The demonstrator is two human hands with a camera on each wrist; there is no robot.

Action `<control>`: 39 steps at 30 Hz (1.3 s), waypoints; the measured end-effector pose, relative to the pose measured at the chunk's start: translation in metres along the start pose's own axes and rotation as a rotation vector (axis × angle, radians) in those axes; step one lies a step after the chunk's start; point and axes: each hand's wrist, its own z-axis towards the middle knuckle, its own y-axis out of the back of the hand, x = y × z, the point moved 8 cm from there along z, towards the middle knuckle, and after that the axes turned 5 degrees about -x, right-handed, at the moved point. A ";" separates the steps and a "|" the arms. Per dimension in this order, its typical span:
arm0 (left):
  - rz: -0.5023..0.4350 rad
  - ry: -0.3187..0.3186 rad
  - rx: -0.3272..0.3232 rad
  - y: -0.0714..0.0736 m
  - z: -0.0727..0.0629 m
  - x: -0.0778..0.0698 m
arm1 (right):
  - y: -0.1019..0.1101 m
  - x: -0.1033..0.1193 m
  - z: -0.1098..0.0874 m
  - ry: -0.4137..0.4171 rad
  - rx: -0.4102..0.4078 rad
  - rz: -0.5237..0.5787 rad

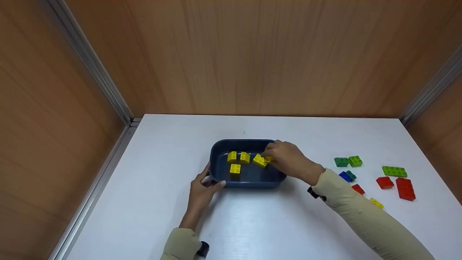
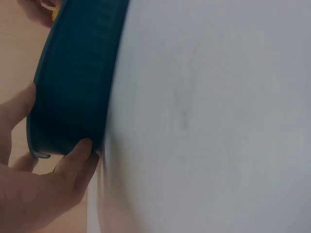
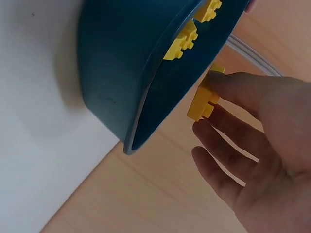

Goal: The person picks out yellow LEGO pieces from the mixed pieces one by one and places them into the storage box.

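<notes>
A dark blue plastic tray [image 1: 252, 183] stands on the white table with several yellow toy bricks [image 1: 235, 168] inside, studs visible. My left hand [image 1: 201, 193] grips the tray's near left corner, thumb at the front rim and fingers along the left side. In the left wrist view, that hand [image 2: 43, 189] holds the tray's end [image 2: 73, 97]. Over the tray's right part, my right hand [image 1: 288, 160] pinches a yellow brick [image 3: 204, 99] between thumb and fingers, as the right wrist view shows. That brick is above the rim, close to another yellow brick [image 1: 260, 160] lying in the tray.
Right of the tray lie loose bricks: dark green [image 1: 341, 161], light green [image 1: 355, 161], a long green one [image 1: 394, 171], blue [image 1: 345, 176], red [image 1: 384, 182], a larger red one [image 1: 405, 189] and yellow [image 1: 376, 203]. Wooden panels [image 1: 252, 57] enclose the table.
</notes>
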 end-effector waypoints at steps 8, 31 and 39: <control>0.005 0.025 -0.009 0.000 0.000 0.002 | -0.007 0.010 0.011 0.063 0.073 0.009; -0.037 0.032 -0.004 0.000 0.000 0.004 | -0.040 0.030 0.037 0.146 0.286 -0.087; -0.030 0.027 -0.001 -0.001 -0.001 0.003 | -0.054 0.038 0.040 0.208 0.339 -0.121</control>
